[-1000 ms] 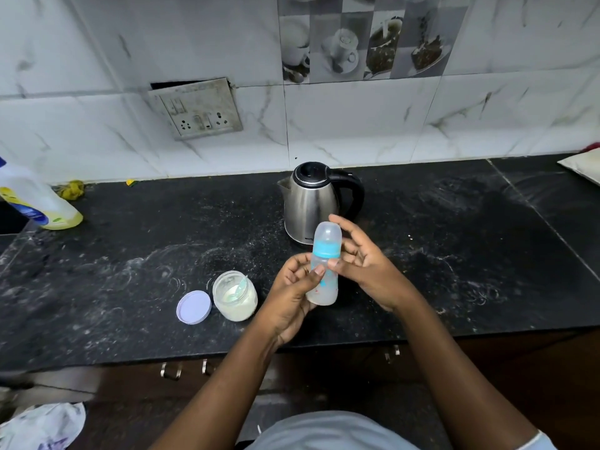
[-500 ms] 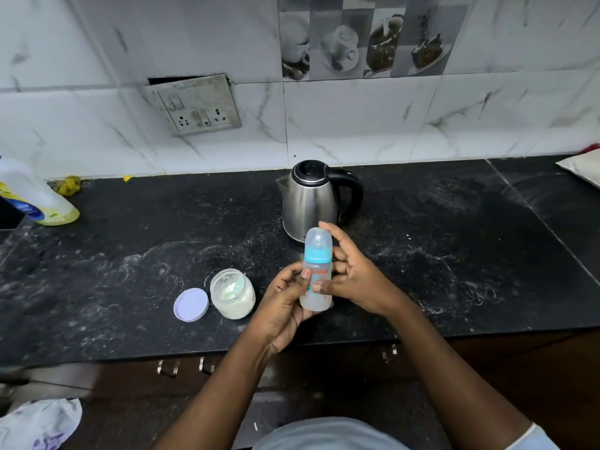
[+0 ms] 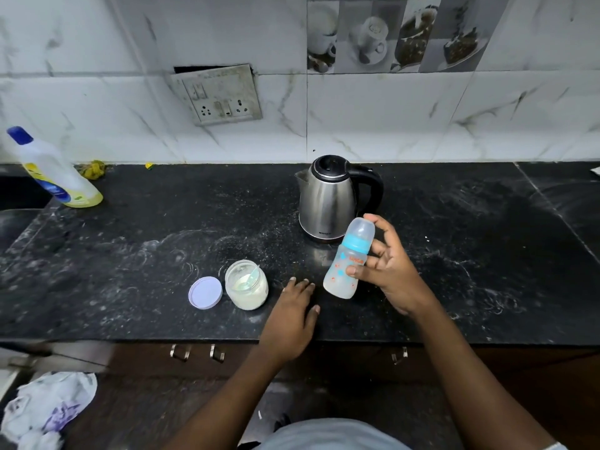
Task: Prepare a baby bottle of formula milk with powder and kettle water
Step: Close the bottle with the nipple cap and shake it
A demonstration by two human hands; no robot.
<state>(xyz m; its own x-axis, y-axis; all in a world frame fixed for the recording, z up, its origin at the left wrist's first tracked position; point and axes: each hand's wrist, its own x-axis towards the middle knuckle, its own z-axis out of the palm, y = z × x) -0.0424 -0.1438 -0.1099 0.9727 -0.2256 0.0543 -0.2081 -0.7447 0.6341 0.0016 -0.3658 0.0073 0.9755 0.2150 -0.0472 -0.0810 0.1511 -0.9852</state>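
My right hand [image 3: 388, 271] grips a clear baby bottle [image 3: 345, 259] with a blue collar and a cap on, tilted a little to the right above the black counter [image 3: 136, 248]. My left hand [image 3: 292, 316] lies flat on the counter just left of the bottle, holding nothing. A steel kettle [image 3: 326, 198] with a black handle stands behind the bottle, lid shut. An open jar of white powder [image 3: 247, 289] with a scoop inside sits left of my left hand, and its lilac lid [image 3: 205, 292] lies beside it.
A dish-soap bottle [image 3: 55, 172] leans at the far left by a sink edge. A loose socket plate [image 3: 217, 94] hangs on the tiled wall. Crumpled plastic bag [image 3: 45, 410] lies low at the left. Drawer handles [image 3: 196, 352] show below the counter edge.
My left hand has let go of the bottle and dropped flat onto the counter. My right hand alone now holds the bottle, shifted slightly right and tilted.
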